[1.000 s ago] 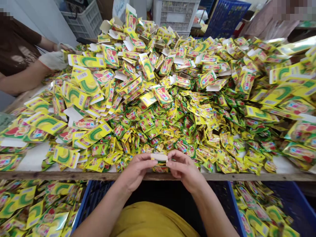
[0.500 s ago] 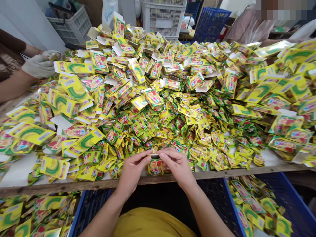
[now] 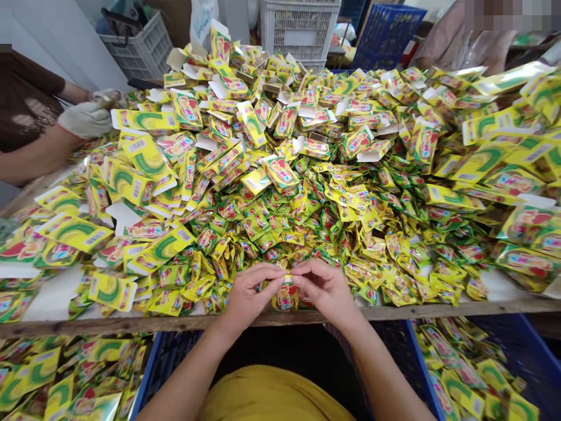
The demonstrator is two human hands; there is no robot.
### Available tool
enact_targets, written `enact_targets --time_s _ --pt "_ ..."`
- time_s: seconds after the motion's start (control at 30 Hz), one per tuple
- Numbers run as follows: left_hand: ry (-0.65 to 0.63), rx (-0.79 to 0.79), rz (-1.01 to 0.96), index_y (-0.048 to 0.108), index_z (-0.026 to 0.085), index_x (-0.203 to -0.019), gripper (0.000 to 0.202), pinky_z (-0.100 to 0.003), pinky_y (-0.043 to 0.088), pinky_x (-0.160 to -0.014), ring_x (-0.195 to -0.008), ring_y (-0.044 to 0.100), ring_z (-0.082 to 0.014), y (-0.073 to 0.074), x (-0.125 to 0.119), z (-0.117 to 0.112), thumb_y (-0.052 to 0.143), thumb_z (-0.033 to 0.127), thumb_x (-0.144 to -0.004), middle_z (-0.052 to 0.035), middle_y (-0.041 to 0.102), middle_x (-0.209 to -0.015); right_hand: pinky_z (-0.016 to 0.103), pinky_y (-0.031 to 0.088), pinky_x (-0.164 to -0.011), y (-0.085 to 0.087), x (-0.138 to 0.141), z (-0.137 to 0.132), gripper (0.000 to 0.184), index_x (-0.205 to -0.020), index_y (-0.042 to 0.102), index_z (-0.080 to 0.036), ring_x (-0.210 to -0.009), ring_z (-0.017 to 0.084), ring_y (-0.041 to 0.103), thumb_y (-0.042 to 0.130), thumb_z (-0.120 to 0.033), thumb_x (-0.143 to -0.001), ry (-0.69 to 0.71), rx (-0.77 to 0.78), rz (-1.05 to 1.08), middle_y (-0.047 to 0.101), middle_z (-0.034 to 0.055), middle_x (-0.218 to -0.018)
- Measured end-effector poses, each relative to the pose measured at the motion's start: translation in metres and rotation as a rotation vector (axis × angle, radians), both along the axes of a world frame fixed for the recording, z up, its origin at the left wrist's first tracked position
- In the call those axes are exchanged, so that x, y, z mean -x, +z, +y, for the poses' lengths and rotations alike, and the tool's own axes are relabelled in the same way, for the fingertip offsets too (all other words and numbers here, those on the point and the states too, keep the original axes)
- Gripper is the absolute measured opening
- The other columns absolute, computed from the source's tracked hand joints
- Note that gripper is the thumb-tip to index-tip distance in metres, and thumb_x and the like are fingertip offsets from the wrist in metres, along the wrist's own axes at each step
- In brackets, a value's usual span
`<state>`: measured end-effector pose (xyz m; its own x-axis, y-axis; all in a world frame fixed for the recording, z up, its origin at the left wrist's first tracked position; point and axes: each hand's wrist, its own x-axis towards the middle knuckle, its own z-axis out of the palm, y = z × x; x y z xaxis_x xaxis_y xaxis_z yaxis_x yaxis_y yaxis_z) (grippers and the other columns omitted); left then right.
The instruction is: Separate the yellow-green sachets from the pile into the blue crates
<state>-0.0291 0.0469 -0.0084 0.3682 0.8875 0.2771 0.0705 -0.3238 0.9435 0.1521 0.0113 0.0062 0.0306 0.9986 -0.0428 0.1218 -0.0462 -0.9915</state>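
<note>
At the near table edge, a small yellow-green printed carton (image 3: 286,298) stands between my two hands, its top edge at my fingertips. My left hand (image 3: 253,292) is closed, thumb and fingers pinching the left part of the carton's top flap. Opposite it, my right hand (image 3: 328,292) pinches the flap's right part, fingertips almost meeting the left ones. My fingers and thumbs cover parts of the carton. Just beyond lies a heap of small shiny yellow and green sachets (image 3: 315,216).
Printed cartons (image 3: 280,172), many with open flaps, pile up behind and on both sides. Blue crates (image 3: 517,345) of cartons stand below the table edge (image 3: 175,321). A person's gloved hand (image 3: 85,120) works at the left; another person (image 3: 467,41) is at far right.
A dark gap at the carton's top has given way to a yellow-white flap edge under my fingertips. The whole scene has shifted slightly right in view.
</note>
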Motion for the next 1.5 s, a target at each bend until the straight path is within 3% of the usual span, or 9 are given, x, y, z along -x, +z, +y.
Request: enact_targets --time_s 0.13,0.4,0.6,0.77,0.9,1.03,1.27,1.37,1.5 --pt "-0.074 -0.050 -0.020 0.072 0.019 -0.096 0.018 -0.029 0.054 -0.085 -0.093 0.068 -0.0165 -0.004 0.004 -0.004 0.068 0.011 -0.081 -0.0064 0.073 -0.098 0.032 0.052 -0.076 -0.002 0.005 -0.009 0.006 -0.088 0.069 -0.021 -0.085 0.018 0.063 0.069 -0.019 -0.082 -0.001 -0.283 -0.236 0.067 0.0038 -0.086" --pt "-0.079 -0.005 0.050 0.065 0.023 -0.106 0.023 -0.030 0.051 -0.093 -0.101 0.065 -0.0161 -0.021 0.007 -0.028 0.064 0.013 -0.085 -0.0033 0.072 -0.103 0.031 0.052 -0.080 -0.015 0.024 -0.037 0.032 -0.109 0.064 -0.022 -0.095 0.017 0.060 0.056 -0.001 -0.086 -0.102 -0.526 -0.353 0.062 0.0077 -0.102" --pt "-0.061 0.058 0.153 0.048 0.028 -0.129 0.040 -0.032 0.046 -0.100 -0.117 0.057 -0.0185 -0.030 0.005 -0.034 0.057 0.021 -0.091 -0.0052 0.060 -0.127 0.028 0.051 -0.067 -0.011 0.017 -0.033 0.023 -0.104 0.062 -0.022 -0.075 0.015 0.060 0.063 -0.010 -0.085 -0.113 -0.358 -0.336 0.064 0.0029 -0.088" --pt "-0.048 0.027 0.107 0.038 0.026 -0.135 0.043 -0.038 0.038 -0.108 -0.125 0.050 -0.0205 -0.032 -0.004 -0.036 0.047 0.019 -0.094 -0.0082 0.054 -0.132 0.031 0.051 -0.080 -0.016 0.020 -0.029 0.025 -0.101 0.064 -0.022 -0.094 0.017 0.061 0.058 -0.004 -0.086 -0.101 -0.486 -0.341 0.064 0.0057 -0.098" --pt "-0.048 0.037 0.091 0.040 0.026 -0.133 0.040 -0.037 0.038 -0.107 -0.124 0.049 -0.0202 -0.031 -0.006 -0.037 0.048 0.019 -0.094 -0.0082 0.053 -0.131 0.030 0.051 -0.078 -0.017 0.017 -0.030 0.021 -0.099 0.064 -0.022 -0.091 0.017 0.061 0.059 -0.006 -0.086 -0.094 -0.475 -0.331 0.063 0.0057 -0.098" --pt "-0.064 0.101 0.093 0.048 0.025 -0.123 0.031 -0.033 0.043 -0.098 -0.113 0.055 -0.0192 -0.030 -0.003 -0.036 0.053 0.023 -0.093 -0.0064 0.058 -0.119 0.026 0.051 -0.067 -0.002 0.007 -0.025 0.012 -0.096 0.065 -0.021 -0.077 0.014 0.062 0.065 -0.016 -0.085 -0.016 -0.312 -0.273 0.066 0.0032 -0.090" --pt "-0.118 0.153 0.118 0.048 0.023 -0.124 0.033 -0.033 0.043 -0.096 -0.111 0.055 -0.0197 -0.025 -0.002 -0.033 0.055 0.028 -0.092 -0.0072 0.058 -0.119 0.026 0.050 -0.069 0.027 -0.008 -0.005 0.014 -0.088 0.069 -0.019 -0.074 0.015 0.065 0.056 -0.017 -0.091 0.226 -0.378 -0.589 0.071 0.0036 -0.081" --pt "-0.132 0.141 0.118 0.046 0.024 -0.129 0.037 -0.036 0.041 -0.100 -0.116 0.052 -0.0216 -0.024 -0.002 -0.034 0.052 0.027 -0.093 -0.0081 0.057 -0.124 0.024 0.048 -0.059 0.029 -0.012 0.000 0.014 -0.081 0.069 -0.020 -0.061 0.013 0.062 0.058 -0.021 -0.089 0.188 -0.256 -0.552 0.068 0.0007 -0.067" --pt "-0.108 0.148 0.119 0.042 0.025 -0.135 0.044 -0.037 0.041 -0.102 -0.123 0.049 -0.0234 -0.027 -0.003 -0.037 0.054 0.026 -0.092 -0.0085 0.054 -0.133 0.021 0.044 -0.046 0.024 -0.012 0.001 0.013 -0.080 0.069 -0.019 -0.048 0.011 0.056 0.061 -0.026 -0.087 0.168 -0.006 -0.310 0.062 -0.0033 -0.056"
